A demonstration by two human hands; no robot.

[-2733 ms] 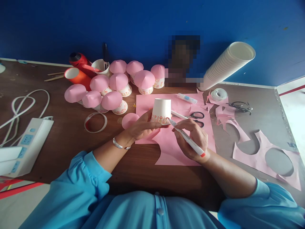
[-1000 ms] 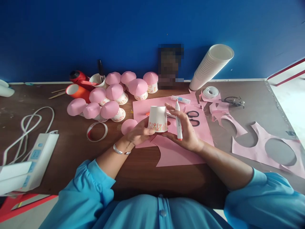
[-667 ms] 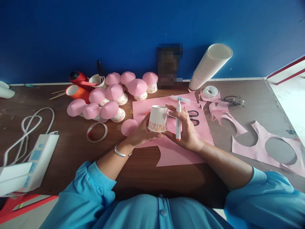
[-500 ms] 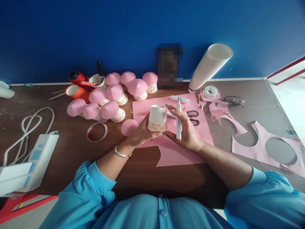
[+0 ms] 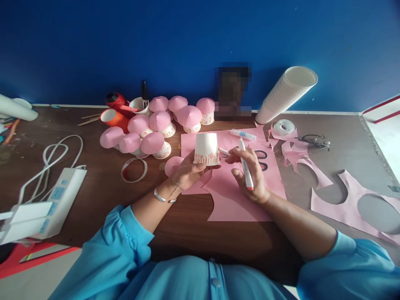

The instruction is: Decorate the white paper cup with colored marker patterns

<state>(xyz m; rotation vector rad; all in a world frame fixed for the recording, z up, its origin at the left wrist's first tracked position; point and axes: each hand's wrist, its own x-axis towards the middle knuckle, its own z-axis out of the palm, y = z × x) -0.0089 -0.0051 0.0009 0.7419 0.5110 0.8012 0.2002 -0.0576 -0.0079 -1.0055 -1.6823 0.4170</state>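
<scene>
My left hand (image 5: 187, 174) holds a white paper cup (image 5: 206, 146) upside down, its fingers and thumb around the rim. Orange-red flowers and grass are drawn in a band near that rim. To the right, my right hand (image 5: 251, 173) keeps a white marker (image 5: 246, 168) with a red end between its fingers, apart from the cup. Under both hands lies a pink paper sheet (image 5: 237, 208). On it are scissors with black handles (image 5: 261, 160), partly hidden by my right hand, and a glue tube (image 5: 243, 134). A pink disc (image 5: 173, 166) lies partly behind my left hand.
Several cups with pink cone roofs (image 5: 159, 120) stand at the back left. A tape roll (image 5: 133, 170) and a power strip (image 5: 64, 200) lie left. A tall cup stack (image 5: 287, 93) leans on the blue wall; pink scraps (image 5: 353, 200) and glasses (image 5: 314, 141) lie right.
My right hand has drawn away from the cup to the right, and the marker now tilts. My left hand still holds the cup. The view has shifted slightly.
</scene>
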